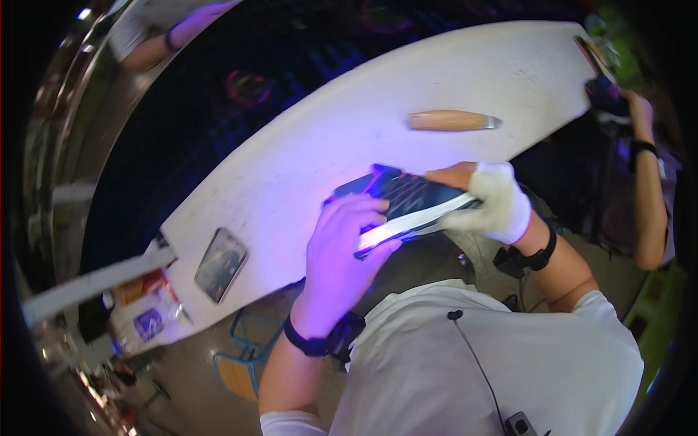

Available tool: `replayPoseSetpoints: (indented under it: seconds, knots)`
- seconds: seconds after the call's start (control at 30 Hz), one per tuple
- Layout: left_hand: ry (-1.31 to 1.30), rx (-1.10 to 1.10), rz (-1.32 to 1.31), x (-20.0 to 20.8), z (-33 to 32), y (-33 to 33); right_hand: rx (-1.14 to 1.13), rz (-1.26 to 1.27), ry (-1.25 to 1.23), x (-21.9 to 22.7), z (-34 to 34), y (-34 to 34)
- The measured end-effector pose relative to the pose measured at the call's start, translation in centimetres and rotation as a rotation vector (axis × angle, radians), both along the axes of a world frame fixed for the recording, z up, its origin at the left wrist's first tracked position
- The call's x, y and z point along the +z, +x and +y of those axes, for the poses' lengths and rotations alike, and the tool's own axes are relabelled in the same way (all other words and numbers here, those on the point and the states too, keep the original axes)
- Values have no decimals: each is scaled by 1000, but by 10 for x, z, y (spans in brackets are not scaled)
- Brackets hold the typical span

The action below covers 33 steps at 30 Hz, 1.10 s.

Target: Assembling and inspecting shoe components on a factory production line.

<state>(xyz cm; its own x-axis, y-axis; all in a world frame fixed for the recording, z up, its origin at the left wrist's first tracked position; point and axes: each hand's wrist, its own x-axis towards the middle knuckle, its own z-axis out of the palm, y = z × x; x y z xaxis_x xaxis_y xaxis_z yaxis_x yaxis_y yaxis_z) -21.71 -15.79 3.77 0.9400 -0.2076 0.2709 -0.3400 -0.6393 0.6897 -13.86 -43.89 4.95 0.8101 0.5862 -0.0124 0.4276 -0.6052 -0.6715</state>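
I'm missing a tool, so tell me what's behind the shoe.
Beyond the shoe, a wooden-handled tool lies on the white table. The shoe, left hand and gloved right hand hide whatever sits directly behind them.

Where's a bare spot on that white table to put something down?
The white table is bare between the phone and the sneaker, and along the strip beyond the sneaker, left of the wooden-handled tool. It's crowded at the left end, with plastic packets, and around the sneaker, gripped by the left hand and gloved right hand.
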Motion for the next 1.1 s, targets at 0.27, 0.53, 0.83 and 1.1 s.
replayPoseSetpoints:
  seconds: [0.27,0.53,0.83,1.1]
  knots:
    - [-271,119,-3,81,60,-26,-101,499,714,-29,73,8]
    - [-65,285,170,106,38,-35,442,-132,776,42,137,25]
    - [-423,416,498,95,73,-40,99,1342,1646,26,198,26]
    - [-245,508,398,87,69,-39,361,923,1062,59,211,21]
